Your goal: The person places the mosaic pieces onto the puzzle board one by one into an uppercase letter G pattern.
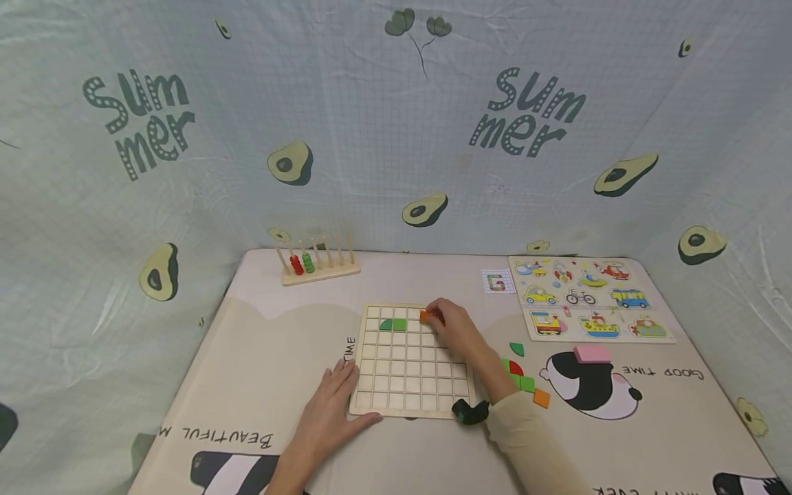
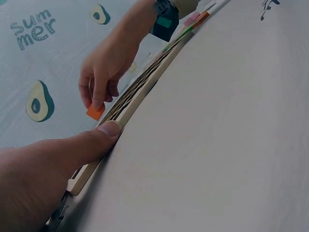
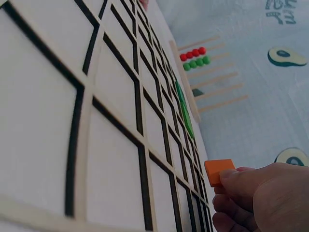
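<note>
A wooden grid board lies on the table. Along its upper rows sit a green quarter-round tile and, beside it, a green square tile. My right hand pinches an orange square tile over the board's far right part; the right wrist view shows this orange tile between thumb and fingers. My left hand rests at the board's near left corner with straight fingers. In the left wrist view its thumb touches the board's edge.
Right of the board lie loose tiles, among them a red one and an orange one. Behind stand a pattern card, a vehicle puzzle and a peg rack with beads. A pink block lies at right.
</note>
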A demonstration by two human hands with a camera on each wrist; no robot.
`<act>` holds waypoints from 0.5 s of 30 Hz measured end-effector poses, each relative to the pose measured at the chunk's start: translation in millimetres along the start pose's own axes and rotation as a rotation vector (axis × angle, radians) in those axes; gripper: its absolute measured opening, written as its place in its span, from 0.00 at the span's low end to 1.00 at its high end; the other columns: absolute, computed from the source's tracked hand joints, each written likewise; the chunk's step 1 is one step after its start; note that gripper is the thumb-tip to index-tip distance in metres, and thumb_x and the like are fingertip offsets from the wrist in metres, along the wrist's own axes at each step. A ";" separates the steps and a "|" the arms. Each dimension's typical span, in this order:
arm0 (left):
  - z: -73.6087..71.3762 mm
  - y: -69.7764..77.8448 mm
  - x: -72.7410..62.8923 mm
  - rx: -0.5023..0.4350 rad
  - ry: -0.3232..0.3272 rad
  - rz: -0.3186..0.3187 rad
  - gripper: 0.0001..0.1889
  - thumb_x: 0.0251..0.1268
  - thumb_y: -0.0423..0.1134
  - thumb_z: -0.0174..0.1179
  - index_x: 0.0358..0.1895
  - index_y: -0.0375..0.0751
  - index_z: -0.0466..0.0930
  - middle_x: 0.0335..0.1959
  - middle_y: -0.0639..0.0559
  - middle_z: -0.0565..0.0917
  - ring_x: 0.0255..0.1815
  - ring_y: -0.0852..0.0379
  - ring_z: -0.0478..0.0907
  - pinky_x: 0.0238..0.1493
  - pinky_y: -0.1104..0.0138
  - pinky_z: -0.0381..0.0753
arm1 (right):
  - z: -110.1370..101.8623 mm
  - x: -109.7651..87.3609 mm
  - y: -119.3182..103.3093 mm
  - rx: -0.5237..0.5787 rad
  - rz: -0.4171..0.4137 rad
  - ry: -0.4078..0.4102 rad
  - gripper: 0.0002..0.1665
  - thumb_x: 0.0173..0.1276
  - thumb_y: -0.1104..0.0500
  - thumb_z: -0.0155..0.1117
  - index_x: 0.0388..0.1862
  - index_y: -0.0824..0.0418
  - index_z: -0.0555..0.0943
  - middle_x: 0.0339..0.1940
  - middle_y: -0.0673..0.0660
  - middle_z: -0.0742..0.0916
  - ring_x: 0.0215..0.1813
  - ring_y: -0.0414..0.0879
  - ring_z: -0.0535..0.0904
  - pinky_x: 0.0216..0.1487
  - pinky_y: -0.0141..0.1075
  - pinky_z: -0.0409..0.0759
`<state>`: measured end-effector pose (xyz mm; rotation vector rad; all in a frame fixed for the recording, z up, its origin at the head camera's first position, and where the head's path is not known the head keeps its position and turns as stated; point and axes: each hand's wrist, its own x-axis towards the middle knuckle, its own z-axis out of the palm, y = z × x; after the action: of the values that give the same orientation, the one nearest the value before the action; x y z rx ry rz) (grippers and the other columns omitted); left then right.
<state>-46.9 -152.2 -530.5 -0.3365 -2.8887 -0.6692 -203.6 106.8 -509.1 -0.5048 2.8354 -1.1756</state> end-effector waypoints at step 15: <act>0.6 -1.1 0.0 0.017 0.000 0.011 0.49 0.50 0.66 0.70 0.68 0.30 0.73 0.72 0.39 0.73 0.75 0.41 0.67 0.79 0.52 0.64 | 17.3 1.4 -6.4 -0.014 -0.029 -0.028 0.09 0.73 0.60 0.63 0.49 0.60 0.82 0.42 0.53 0.87 0.40 0.43 0.79 0.45 0.38 0.83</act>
<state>-47.2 -152.9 -531.5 -0.3498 -2.8888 -0.6429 -200.5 90.3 -516.8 -0.5602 2.8246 -1.1444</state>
